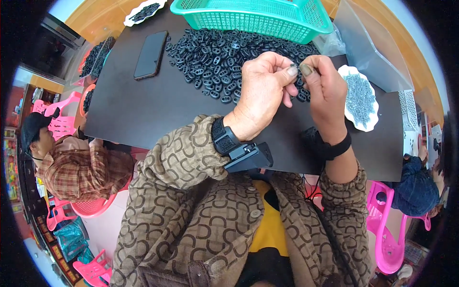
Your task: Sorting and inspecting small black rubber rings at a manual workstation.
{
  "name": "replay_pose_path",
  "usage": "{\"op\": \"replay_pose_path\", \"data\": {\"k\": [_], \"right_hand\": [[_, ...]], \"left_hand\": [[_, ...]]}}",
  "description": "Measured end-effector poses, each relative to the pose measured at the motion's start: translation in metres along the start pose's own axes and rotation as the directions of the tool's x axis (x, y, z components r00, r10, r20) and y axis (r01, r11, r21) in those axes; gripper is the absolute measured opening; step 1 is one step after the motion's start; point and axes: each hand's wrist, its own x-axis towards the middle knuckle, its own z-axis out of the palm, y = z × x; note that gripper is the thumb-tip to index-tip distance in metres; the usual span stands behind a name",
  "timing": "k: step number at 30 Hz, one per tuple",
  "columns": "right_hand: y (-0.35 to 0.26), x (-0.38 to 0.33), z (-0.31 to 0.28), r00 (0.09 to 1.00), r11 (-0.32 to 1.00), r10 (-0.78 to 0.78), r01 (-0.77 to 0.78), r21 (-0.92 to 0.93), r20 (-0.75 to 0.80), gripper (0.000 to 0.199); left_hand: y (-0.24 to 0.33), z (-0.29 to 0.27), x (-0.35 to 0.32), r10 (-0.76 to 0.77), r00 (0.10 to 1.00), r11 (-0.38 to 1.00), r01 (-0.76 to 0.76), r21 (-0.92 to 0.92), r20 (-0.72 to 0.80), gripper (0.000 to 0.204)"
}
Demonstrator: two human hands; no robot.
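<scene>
Black oval two-hole pieces in a wide loose heap, upper middle of the dark tabletop, some scattered singly along its lower edge. Left hand reaches over the right part of the heap, back of hand up, wrist bent, forearm slanting in from lower left. Right hand just beside it, forearm rising steeply, fingers curled in toward the left thumb. Tips of both nearly meet.

Edges: near edge of tabletop runs below the wrists, left edge slants up past the phone. Most room is left of the heap, between phone and near edge; a thinner strip lies under the hands. Right side tighter: scalloped white dish with small silvery pieces sits near the right hand, clear plastic bin beyond it. Green basket stands right behind the heap.

Hands: both in a narrow thumb-and-finger pinch; whether the tips close on a piece, can't tell, too small. Dark bands on both wrists, left one carrying a boxy device. Person in plaid off to the left.
</scene>
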Motion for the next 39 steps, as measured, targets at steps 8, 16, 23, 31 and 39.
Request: {"op": "replay_pose_path", "data": {"k": [8,16,23,31,39], "right_hand": [[-0.005,-0.008,0.022,0.988,0.988,-0.136,0.129,-0.089,-0.068,0.01],[0.012,-0.008,0.02,0.953,0.907,0.283,-0.301,0.294,0.105,0.009],[0.017,0.002,0.016,0.92,0.843,0.37,-0.392,0.367,0.131,0.016],[0.011,0.0,0.011,0.936,0.896,0.319,-0.349,0.276,0.146,0.017],[0.011,-0.005,0.015,0.961,0.942,0.24,-0.264,0.208,0.135,0.016]], "left_hand": [[-0.007,0.003,-0.006,0.057,0.99,0.995,-0.067,-0.077,-0.128,0.012],[-0.006,-0.018,0.006,-0.101,0.994,0.995,0.101,-0.005,-0.039,0.011],[-0.006,-0.027,0.016,-0.071,0.997,0.996,0.07,-0.057,-0.014,0.011],[-0.006,-0.022,0.011,-0.089,0.996,0.995,0.088,-0.057,-0.027,0.01],[-0.007,-0.023,0.006,-0.087,0.996,0.996,0.087,-0.013,-0.021,0.01]]}}
